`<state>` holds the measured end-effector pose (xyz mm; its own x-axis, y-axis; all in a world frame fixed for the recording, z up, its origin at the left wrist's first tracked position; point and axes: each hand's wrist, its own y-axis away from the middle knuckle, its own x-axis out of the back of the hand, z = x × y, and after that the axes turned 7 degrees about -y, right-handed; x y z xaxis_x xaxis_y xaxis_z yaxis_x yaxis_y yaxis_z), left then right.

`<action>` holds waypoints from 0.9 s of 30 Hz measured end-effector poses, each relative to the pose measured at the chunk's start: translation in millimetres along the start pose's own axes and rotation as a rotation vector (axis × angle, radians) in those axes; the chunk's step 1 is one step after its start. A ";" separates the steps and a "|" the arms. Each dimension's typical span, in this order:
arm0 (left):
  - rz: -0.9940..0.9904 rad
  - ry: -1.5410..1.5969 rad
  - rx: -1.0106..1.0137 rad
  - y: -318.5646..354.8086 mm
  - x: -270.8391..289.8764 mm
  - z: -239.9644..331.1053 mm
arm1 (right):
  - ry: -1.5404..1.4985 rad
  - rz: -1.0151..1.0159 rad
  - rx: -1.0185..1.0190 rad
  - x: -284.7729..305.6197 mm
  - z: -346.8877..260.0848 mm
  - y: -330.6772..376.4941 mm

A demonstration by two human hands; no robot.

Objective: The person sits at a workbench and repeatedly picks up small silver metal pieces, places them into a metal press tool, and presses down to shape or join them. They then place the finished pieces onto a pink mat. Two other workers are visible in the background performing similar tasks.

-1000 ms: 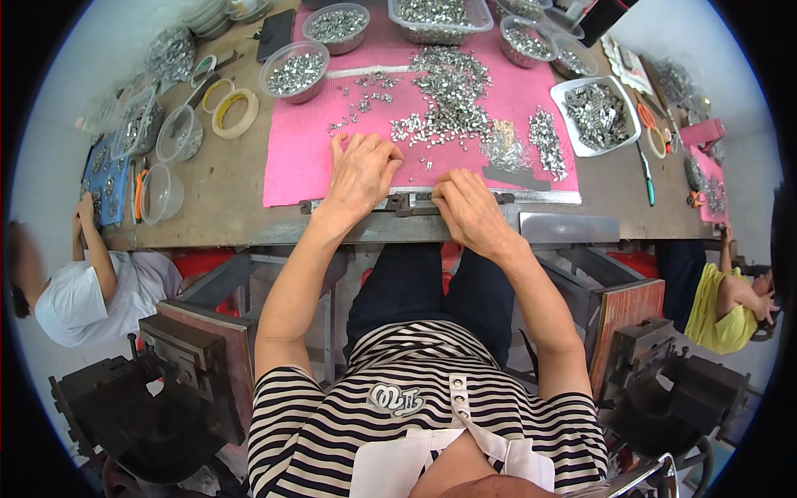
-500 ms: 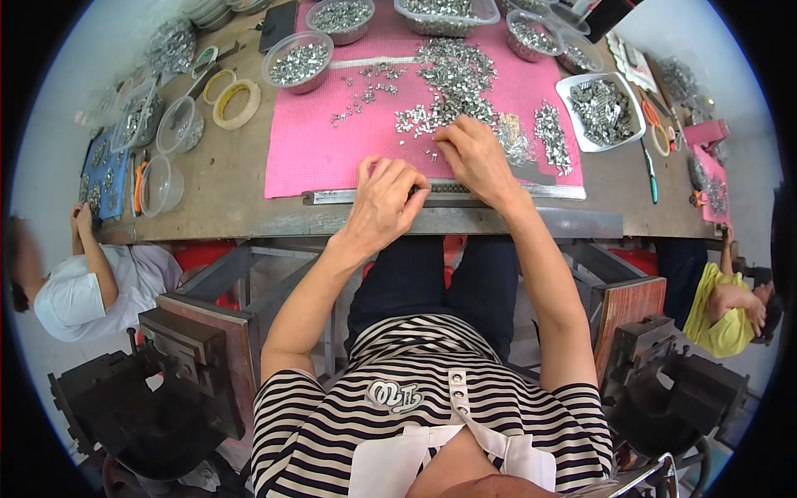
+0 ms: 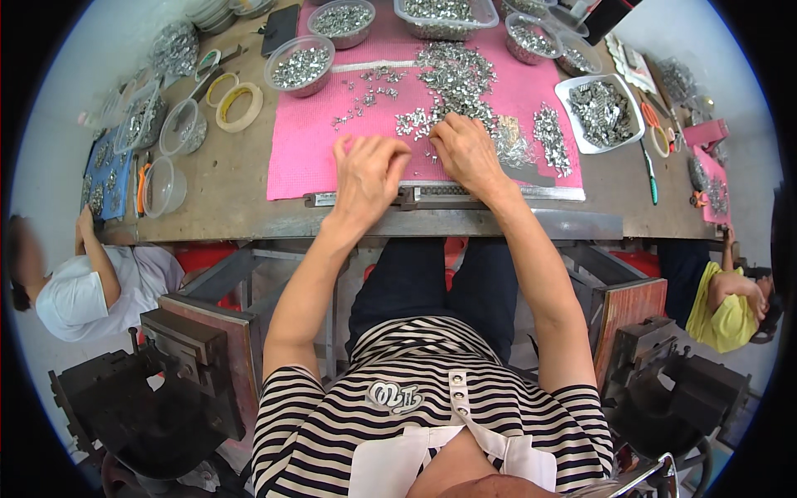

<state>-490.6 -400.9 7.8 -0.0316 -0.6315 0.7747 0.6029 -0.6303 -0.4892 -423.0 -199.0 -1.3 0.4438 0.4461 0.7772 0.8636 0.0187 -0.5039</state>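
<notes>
My left hand hovers over the pink mat, fingers curled and thumb and forefinger pressed together; whatever may be between them cannot be made out. Beside it, my right hand is closed in a pinch at the lower edge of a heap of small silvery metal pieces, its fingertips partly hidden. Below both hands a long metal rail with a slotted middle lies along the front edge of the mat. Smaller scatterings of metal pieces lie to the left of the heap, and another patch to its right.
Round tubs of metal pieces and a rectangular tub stand at the back. A white dish of darker parts sits right. Tape rolls and a clear cup are left. Two people sit at the sides, one in white, one in yellow.
My left hand has lifted away from the rail and moved slightly left and farther, uncovering a dark part of the rail. My right hand has shifted slightly left.
</notes>
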 end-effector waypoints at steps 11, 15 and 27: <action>0.017 -0.123 -0.067 -15.2 -16.2 -24.0 | -0.247 -0.045 -0.002 27.2 -44.6 42.0; 0.024 -0.119 -0.093 -15.3 -16.7 -23.1 | -0.206 -0.014 0.038 26.1 -47.6 47.9; 0.009 0.014 -0.095 7.4 -1.4 10.2 | -0.295 0.041 -0.027 26.2 -43.7 53.8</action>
<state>-477.9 -400.1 7.2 -0.0381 -0.6436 0.7644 0.5248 -0.6638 -0.5328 -354.5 -225.5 8.4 0.3936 0.6866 0.6113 0.8541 -0.0272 -0.5194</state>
